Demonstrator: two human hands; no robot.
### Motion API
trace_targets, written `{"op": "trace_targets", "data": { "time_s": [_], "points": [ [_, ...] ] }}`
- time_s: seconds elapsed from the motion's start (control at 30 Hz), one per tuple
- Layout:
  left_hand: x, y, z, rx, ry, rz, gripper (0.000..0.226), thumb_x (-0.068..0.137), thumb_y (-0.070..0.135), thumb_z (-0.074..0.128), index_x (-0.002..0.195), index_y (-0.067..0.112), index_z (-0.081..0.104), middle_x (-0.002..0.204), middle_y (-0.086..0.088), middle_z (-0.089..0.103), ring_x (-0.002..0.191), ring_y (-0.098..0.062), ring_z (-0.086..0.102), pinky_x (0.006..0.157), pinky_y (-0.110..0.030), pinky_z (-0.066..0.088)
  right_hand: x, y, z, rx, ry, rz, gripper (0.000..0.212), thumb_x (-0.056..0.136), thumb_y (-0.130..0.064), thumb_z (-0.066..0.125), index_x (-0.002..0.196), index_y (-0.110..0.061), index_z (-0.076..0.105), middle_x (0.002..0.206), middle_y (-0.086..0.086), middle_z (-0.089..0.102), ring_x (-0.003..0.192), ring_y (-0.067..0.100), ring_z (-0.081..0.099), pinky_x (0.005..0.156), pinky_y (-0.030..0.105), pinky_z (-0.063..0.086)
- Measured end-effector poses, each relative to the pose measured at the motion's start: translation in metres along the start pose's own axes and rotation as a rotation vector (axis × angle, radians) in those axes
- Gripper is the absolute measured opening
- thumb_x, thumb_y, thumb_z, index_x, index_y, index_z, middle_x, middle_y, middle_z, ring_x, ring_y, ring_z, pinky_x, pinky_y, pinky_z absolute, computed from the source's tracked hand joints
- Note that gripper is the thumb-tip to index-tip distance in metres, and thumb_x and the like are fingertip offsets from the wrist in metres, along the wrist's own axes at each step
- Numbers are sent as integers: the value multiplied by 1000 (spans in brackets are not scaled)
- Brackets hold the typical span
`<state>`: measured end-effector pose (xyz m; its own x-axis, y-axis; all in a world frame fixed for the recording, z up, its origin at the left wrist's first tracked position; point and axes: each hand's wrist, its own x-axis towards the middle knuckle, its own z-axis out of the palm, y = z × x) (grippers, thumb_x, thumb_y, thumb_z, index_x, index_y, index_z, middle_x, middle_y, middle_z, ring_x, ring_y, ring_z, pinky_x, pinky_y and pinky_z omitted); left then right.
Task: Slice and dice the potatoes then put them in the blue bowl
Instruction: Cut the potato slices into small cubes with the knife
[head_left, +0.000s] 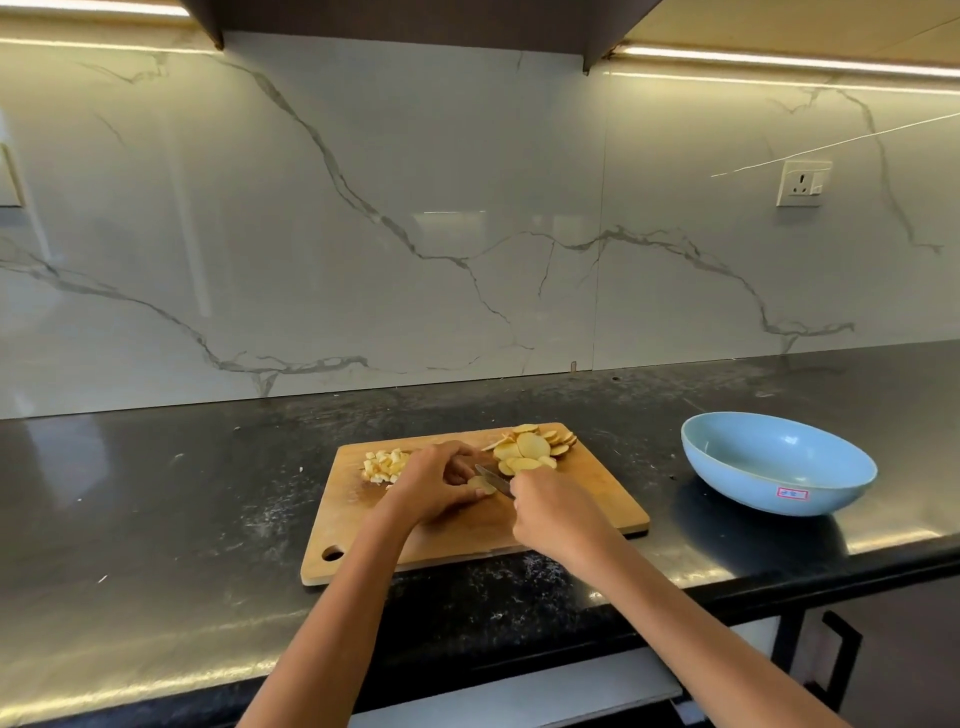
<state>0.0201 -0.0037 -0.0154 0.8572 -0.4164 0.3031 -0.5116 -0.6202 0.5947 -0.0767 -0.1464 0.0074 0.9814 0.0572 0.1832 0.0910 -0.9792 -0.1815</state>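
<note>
Dicing underway: left hand (436, 480) pins a potato slice (480, 486), right hand (556, 512) grips the knife (493, 479); diced pile (384, 464) small, slices (535, 447) waiting, blue bowl (779, 462) empty.

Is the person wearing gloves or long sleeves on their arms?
No. The left hand and right hand are bare, with no gloves. Both forearms are uncovered right down to the bottom of the picture, so no sleeves show. No rings, watch or bracelets can be seen.
</note>
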Motion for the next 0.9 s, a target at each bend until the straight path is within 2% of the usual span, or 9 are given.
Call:
{"op": "trace_targets", "data": {
  "time_s": [0.13, 0.23, 0.27, 0.37, 0.53, 0.67, 0.77, 0.83, 0.9],
  "points": [
    [2, 1, 1, 21, -24, -20, 59, 80, 20, 72, 132, 19, 46, 98, 2, 63, 88, -9, 58, 82, -17, 47, 3, -6, -6, 6, -71, -21, 12, 91, -3, 49, 80, -9, 48, 68, 1, 40, 69, 18, 47, 54, 25, 35],
    [3, 1, 3, 31, -88, -27, 60, 85, 20, 66, 138, 27, 38, 103, 1, 59, 94, -10, 54, 85, -18, 43, -5, -2, -8, -23, -83, -35, 32, 91, -4, 49, 64, -13, 33, 63, -2, 33, 54, 10, 34, 45, 21, 24],
    [3, 0, 3, 48, -108, -24, 58, 86, 20, 64, 137, 29, 38, 105, 1, 58, 96, -11, 54, 85, -20, 43, -8, 0, -9, -25, -86, -40, 32, 91, -4, 49, 64, -13, 33, 63, -2, 33, 53, 9, 32, 45, 21, 23],
    [6, 2, 2, 168, -177, 40, 42, 92, 22, 56, 132, 30, 45, 109, 1, 52, 98, -13, 49, 84, -23, 41, -16, 6, -13, -30, -115, -45, 21, 92, -5, 50, 73, -10, 43, 64, -1, 36, 53, 10, 33, 46, 22, 26],
    [6, 6, 1, 288, -228, 112, 28, 95, 23, 50, 121, 24, 58, 134, -1, 46, 106, -17, 45, 91, -29, 38, -20, 9, -18, -14, -146, -37, 31, 93, -6, 49, 66, -13, 36, 65, -1, 37, 55, 10, 35, 47, 22, 27],
    [5, 6, -1, 271, -230, 110, 26, 94, 22, 52, 119, 23, 60, 138, 1, 44, 112, -18, 45, 95, -30, 37, -28, 10, -26, -15, -172, -30, 37, 92, -4, 48, 60, -14, 31, 63, 1, 34, 54, 12, 33, 49, 24, 26],
    [2, 10, -1, 242, -217, 120, 27, 93, 21, 53, 118, 21, 62, 133, 3, 49, 106, -16, 48, 93, -28, 40, -36, 10, -33, -46, -177, -26, 36, 90, -5, 48, 60, -13, 32, 62, 1, 34, 53, 12, 32, 48, 25, 25],
    [-1, 11, -1, 245, -197, 111, 28, 93, 20, 53, 120, 20, 61, 119, 6, 50, 98, -13, 47, 83, -23, 37, -39, 10, -40, -68, -180, -18, 33, 91, -7, 46, 61, -13, 35, 63, 0, 36, 55, 12, 36, 50, 25, 28],
    [-2, 10, 0, 230, -171, 102, 32, 92, 19, 55, 124, 21, 59, 115, 3, 55, 90, -14, 49, 78, -24, 39, -38, 11, -47, -54, -156, -7, 29, 92, -7, 45, 63, -12, 40, 64, 0, 40, 57, 14, 41, 54, 26, 33]
  ]
}}
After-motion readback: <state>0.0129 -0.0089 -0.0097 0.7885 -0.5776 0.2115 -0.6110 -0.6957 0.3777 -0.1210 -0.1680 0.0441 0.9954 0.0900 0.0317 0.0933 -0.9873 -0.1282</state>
